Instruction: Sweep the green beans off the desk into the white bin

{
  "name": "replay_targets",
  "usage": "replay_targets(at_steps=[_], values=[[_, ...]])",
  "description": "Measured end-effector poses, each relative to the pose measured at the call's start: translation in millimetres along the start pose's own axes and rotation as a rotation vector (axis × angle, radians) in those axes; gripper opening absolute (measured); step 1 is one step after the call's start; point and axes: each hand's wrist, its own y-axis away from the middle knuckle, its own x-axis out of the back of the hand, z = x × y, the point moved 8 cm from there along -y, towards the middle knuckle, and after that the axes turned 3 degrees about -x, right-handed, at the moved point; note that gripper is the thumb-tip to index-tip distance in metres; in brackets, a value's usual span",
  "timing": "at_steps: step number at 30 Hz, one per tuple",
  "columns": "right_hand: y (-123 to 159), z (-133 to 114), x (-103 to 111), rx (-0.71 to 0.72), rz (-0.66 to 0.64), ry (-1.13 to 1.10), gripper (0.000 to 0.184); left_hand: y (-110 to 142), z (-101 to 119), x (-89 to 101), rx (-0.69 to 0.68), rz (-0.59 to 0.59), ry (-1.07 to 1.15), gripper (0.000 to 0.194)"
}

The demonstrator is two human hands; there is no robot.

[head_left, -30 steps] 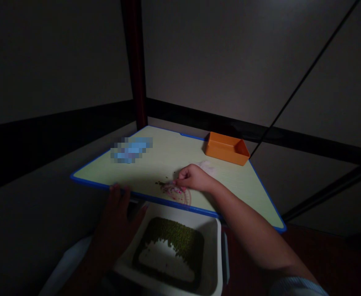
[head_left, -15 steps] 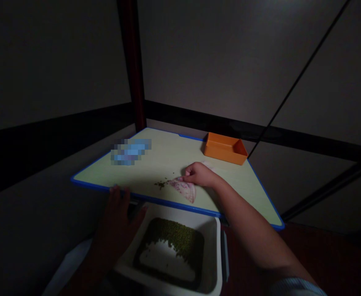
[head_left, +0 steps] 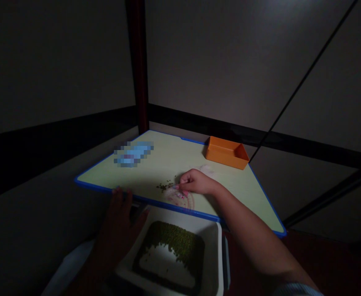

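Note:
My right hand point(head_left: 195, 181) is over the table, thumb and fingers pinched together at the edge of a thin pinkish patterned piece with a rounded rim point(head_left: 180, 201). What the fingertips hold is too small and dim to make out. Just left of them lie scattered small dark beans or grains point(head_left: 163, 187). My left hand point(head_left: 120, 220), in shadow, has its fingers apart, fingertips at the table's blue front edge. Below the edge, a white bin point(head_left: 219, 255) holds many small green beans or grains point(head_left: 180, 238), heaped toward its far and right sides.
The pale table point(head_left: 165, 152) has a blue rim. An orange open box point(head_left: 226, 154) stands at its back right. A blurred-out blue item point(head_left: 135, 154) lies at the left. Walls meet behind at a dark red post point(head_left: 140, 65).
My right hand has shifted slightly left and nearer the table's front edge. The pinkish piece shows a rounder outline beneath it. My left hand keeps its place.

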Motion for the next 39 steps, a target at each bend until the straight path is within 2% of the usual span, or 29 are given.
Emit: replay_targets(at_steps=[3,5,19,24,28,34,36,39], values=[[-2.8,-1.9,-7.8,-0.02,-0.025,0.098,0.032,0.0,-0.7,-0.8,-0.01,0.009,-0.002,0.085],[-2.2,-0.7,-4.7,-0.051,0.002,0.162,0.031,-0.3,-0.7,-1.0,-0.016,0.015,-0.001,0.085],[15.5,23.9,46.8,-0.219,0.247,0.396,0.028,-1.7,2.2,0.2,0.035,-0.041,0.016,0.09],[23.6,21.4,59.1,-0.207,0.316,0.341,0.033,-1.3,0.5,0.7,0.024,-0.007,0.03,0.088],[29.0,27.2,71.9,-0.277,0.406,0.373,0.03,-0.3,-0.2,-0.6,0.021,-0.018,0.032,0.088],[19.0,31.4,60.8,-0.301,0.377,0.399,0.029,-0.5,0.6,-1.5,0.024,-0.049,0.006,0.086],[13.5,31.2,53.6,-0.284,0.365,0.352,0.03,-0.7,0.6,-1.1,0.027,-0.049,0.002,0.086],[7.6,27.4,41.9,-0.207,0.281,0.226,0.034,-1.0,0.2,-1.8,0.023,-0.047,0.01,0.086]])
